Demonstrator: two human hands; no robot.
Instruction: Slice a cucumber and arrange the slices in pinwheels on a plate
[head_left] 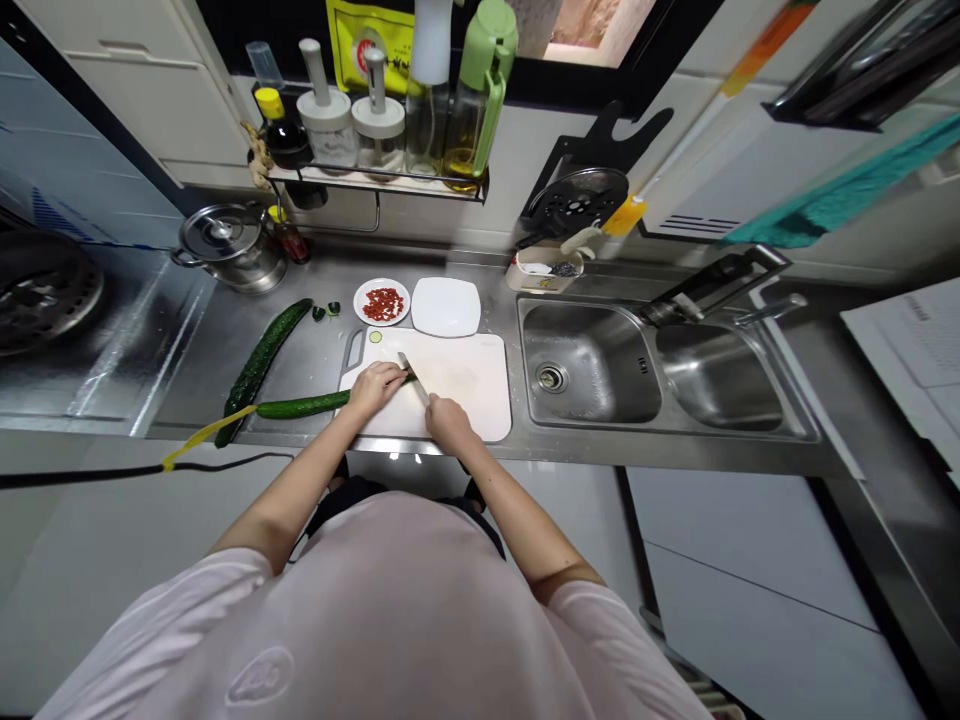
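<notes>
On the white cutting board [472, 400] lies a long green cucumber [300, 407], its left part reaching past the board's edge. My left hand [375, 390] is closed over the cucumber near its right end. A knife [414, 380] is gripped in my right hand [450, 424], its blade slanting up and left beside the cucumber's end. One round cucumber slice [376, 337] sits at the board's upper left. A second whole cucumber [264, 365] rests on the counter to the left, with small dark green end pieces [325, 311] near its tip.
Behind the board stand a plate of chopped red pieces [383, 303] and a white square plate [445, 307]. A steel pot [232, 250] is at the back left. The double sink [592, 365] lies to the right. Bottles and jars fill a wall shelf [375, 180].
</notes>
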